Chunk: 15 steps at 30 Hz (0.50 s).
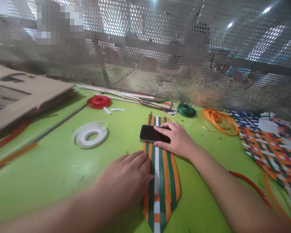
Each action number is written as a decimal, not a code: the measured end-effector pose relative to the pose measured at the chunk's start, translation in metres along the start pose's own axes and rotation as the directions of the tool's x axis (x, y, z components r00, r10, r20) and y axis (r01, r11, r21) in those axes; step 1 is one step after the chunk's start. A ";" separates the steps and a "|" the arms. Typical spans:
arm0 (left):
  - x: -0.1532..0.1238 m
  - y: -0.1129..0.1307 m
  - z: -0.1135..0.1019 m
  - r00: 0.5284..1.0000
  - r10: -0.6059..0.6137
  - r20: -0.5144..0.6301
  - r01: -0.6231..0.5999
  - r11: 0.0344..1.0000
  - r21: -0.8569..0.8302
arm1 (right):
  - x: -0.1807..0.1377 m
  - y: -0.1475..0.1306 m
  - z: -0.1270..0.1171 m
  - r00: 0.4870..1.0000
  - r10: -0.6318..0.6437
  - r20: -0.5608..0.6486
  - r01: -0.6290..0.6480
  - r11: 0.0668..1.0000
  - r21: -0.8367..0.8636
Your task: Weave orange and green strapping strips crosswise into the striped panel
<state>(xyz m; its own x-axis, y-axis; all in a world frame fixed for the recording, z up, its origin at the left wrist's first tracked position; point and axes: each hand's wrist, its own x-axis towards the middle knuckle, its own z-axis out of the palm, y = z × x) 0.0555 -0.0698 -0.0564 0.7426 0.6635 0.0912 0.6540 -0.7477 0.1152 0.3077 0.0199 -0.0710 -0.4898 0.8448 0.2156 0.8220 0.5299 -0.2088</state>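
Observation:
Orange, green and white ribbon strips [156, 168] lie side by side lengthwise on the green table, with a few orange crosspieces woven in at the near end. A black-screened smartphone [149, 133] rests across their far part. My right hand [176, 139] grips the phone's right end, fingers over the screen and thumb along the near edge. On the left side of the strips lies my left hand [133, 173], palm down, fingers stretched out and close together; its underside is hidden.
Ribbon rolls lie around: white [81, 137], red [99, 101], green [186, 110] and loose orange [214, 118]. Woven multicolour pieces [269, 145] are at right, cardboard [38, 77] at left. Thin pale strips [121, 94] lie before a perforated metal panel [140, 48].

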 end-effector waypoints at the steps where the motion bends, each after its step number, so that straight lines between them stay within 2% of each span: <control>1: -0.005 0.003 0.005 1.000 0.000 0.006 0.000 1.000 -0.003 | 0.000 0.000 0.000 1.000 -0.001 0.001 0.001 1.000 0.001; 4: -0.010 0.003 0.011 1.000 -0.030 -0.002 0.030 0.997 -0.066 | 0.000 0.000 0.001 1.000 -0.005 -0.003 0.005 1.000 0.002; 8: -0.010 -0.003 0.008 0.998 -0.058 0.016 0.060 0.989 -0.133 | -0.001 -0.001 0.001 1.000 -0.007 -0.009 0.007 1.000 0.001; 15: -0.014 -0.007 0.008 0.994 -0.080 0.068 0.088 0.988 -0.129 | -0.002 -0.002 0.001 0.999 -0.027 -0.016 0.027 1.000 -0.001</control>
<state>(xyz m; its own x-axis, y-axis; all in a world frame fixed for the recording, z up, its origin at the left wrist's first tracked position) 0.0419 -0.0743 -0.0668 0.6962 0.7177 0.0139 0.6927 -0.6768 0.2490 0.3067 0.0174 -0.0716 -0.5074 0.8287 0.2364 0.8085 0.5527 -0.2022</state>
